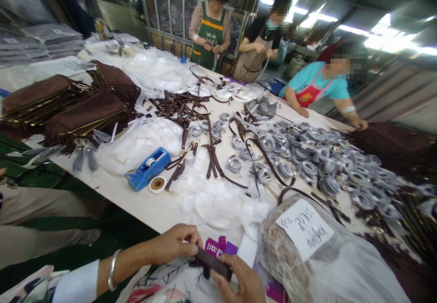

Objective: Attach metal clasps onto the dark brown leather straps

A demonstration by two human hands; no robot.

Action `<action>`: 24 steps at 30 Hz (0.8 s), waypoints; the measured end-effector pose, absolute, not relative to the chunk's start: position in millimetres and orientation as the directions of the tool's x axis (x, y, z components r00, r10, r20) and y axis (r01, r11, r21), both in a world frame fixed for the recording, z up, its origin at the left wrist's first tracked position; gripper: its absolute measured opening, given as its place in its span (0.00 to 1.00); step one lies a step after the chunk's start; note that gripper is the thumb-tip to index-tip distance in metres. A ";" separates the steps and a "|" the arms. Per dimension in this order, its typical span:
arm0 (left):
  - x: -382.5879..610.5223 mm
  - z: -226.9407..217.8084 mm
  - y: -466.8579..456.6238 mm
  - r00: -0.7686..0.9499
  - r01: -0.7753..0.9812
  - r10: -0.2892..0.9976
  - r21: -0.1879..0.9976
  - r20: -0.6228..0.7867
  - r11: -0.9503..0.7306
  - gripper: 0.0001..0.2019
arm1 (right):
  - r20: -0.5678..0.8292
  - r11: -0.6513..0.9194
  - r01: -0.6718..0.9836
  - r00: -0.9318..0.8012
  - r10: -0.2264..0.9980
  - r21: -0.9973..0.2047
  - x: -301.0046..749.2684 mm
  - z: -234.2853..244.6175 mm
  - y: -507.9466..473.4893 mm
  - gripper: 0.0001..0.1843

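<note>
Both my hands are at the bottom edge of the head view, over my lap. My left hand [175, 243] pinches one end of a small dark strap piece [213, 263], fingers closed on it. My right hand [239, 279] grips the other end from below, thumb on top. A silver bangle sits on my left wrist. Just beyond the strap lies a purple packet [218, 247] and a clear bag [307, 248] of metal rings with a handwritten paper label.
A white table [136, 200] carries a blue tape dispenser [148, 168], brown straps [211, 157], many wrapped grey coils [307, 152], stacked brown fringed bags [68, 107] and plastic sheets. Three people work at the far side.
</note>
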State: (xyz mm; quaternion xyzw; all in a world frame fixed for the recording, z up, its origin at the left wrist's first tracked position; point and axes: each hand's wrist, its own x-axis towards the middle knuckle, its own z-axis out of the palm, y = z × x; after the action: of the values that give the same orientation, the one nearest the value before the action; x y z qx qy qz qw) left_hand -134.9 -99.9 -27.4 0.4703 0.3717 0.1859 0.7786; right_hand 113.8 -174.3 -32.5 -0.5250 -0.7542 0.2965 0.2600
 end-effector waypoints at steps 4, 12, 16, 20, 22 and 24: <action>-139.1 -44.1 -95.1 0.668 -0.027 0.599 0.789 -0.442 0.614 0.15 | -0.027 0.123 0.622 -0.226 0.974 -0.773 113.1 -34.2 -177.0 0.09; -117.2 -43.7 -98.8 0.700 -0.172 0.613 0.746 -0.367 0.644 0.19 | -0.038 0.113 0.495 -0.286 0.958 -0.862 88.6 -24.0 -160.9 0.15; -108.9 -29.2 -103.1 0.682 -0.261 0.665 0.747 -0.306 0.612 0.24 | -0.067 0.016 0.468 -0.161 0.985 -0.883 85.5 -21.3 -154.6 0.15; -94.4 -17.5 -107.4 0.591 -0.189 0.733 0.825 -0.338 0.533 0.15 | -0.063 -0.016 0.444 -0.092 0.994 -0.896 85.5 -20.1 -154.1 0.17; -89.9 -14.8 -107.7 0.559 -0.153 0.756 0.854 -0.340 0.498 0.13 | -0.049 -0.007 0.453 -0.081 0.995 -0.891 85.6 -19.2 -154.4 0.18; -89.7 -14.2 -106.8 0.552 -0.117 0.759 0.870 -0.344 0.479 0.12 | -0.039 0.007 0.458 -0.091 0.995 -0.889 86.7 -18.6 -154.4 0.17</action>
State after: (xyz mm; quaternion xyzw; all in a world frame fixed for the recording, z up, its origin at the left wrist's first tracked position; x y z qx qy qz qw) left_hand -89.7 -106.8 -14.2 0.4241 0.3789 0.2837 0.7721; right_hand 86.7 -154.4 -18.6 -0.5827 -0.6233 0.3960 0.3392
